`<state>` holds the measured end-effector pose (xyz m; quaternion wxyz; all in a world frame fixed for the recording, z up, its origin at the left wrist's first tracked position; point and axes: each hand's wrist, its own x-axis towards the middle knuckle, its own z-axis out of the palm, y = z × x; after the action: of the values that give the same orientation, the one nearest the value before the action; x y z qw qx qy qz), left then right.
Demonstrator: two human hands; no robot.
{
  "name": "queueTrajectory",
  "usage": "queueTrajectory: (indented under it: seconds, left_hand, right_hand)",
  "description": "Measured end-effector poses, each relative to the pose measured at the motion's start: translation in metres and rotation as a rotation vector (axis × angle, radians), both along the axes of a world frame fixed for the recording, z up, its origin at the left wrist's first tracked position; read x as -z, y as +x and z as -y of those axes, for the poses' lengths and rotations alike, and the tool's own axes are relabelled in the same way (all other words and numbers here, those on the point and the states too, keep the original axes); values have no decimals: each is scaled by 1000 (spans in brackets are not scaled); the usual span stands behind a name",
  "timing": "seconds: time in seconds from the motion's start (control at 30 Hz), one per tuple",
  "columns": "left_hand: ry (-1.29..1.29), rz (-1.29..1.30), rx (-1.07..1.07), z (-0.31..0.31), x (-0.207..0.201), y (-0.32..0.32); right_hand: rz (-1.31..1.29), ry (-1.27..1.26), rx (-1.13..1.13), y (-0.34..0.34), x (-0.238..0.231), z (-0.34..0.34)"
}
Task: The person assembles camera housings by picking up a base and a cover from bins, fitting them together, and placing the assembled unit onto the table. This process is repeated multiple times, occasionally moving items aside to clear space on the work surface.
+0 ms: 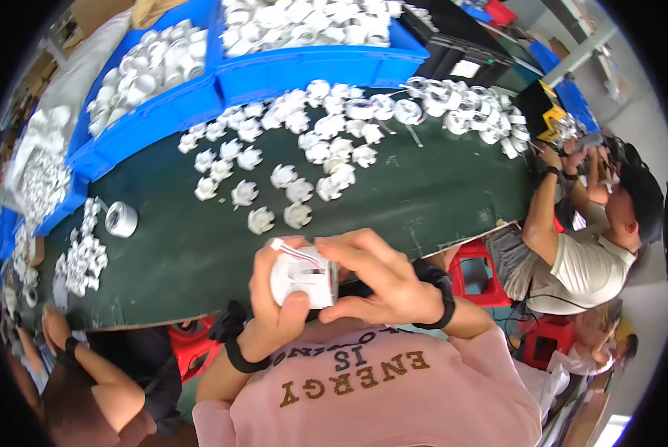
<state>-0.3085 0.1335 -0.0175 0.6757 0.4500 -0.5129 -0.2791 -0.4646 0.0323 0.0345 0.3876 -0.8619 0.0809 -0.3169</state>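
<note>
In front of my chest I hold a white round plastic housing [290, 279], tilted, with a flat cut side. A short thin cable [301, 255] with a small white plug lies across its top. My left hand [268, 298] grips the housing from the left, thumb pressed on its near face. From the right, my right hand [399, 289] closes its fingers and thumb about the other edge. Beyond my hands, several white claw-shaped plastic parts [298, 191] lie spread on the dark green table [177, 261]. My palms hide the housing's underside.
Blue bins [311, 68] heaped with white parts line the far side. White ring parts with wires [408, 112] lie at far right. A lone white ring [121, 219] and a pile of small parts [86, 261] are at left. Co-workers sit right [587, 261] and left [99, 380].
</note>
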Motion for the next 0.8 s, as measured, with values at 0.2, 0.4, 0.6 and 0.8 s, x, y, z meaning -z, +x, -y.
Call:
queueTrajectory:
  seconds: [0.2,0.4,0.6,0.8]
  left_hand:
    - [248,424,-276,25,-10,0]
    - [547,-229,-447,9,19,92]
    - [632,23,-568,-33,39,203]
    - [541,982,-1139,-49,48,206]
  right_hand:
    - [-207,7,140,15,31,16]
    - [-447,-364,391,3,32,170]
    - [-628,-529,443,-38,86,318]
    - [-902,-500,536,-46,39,259]
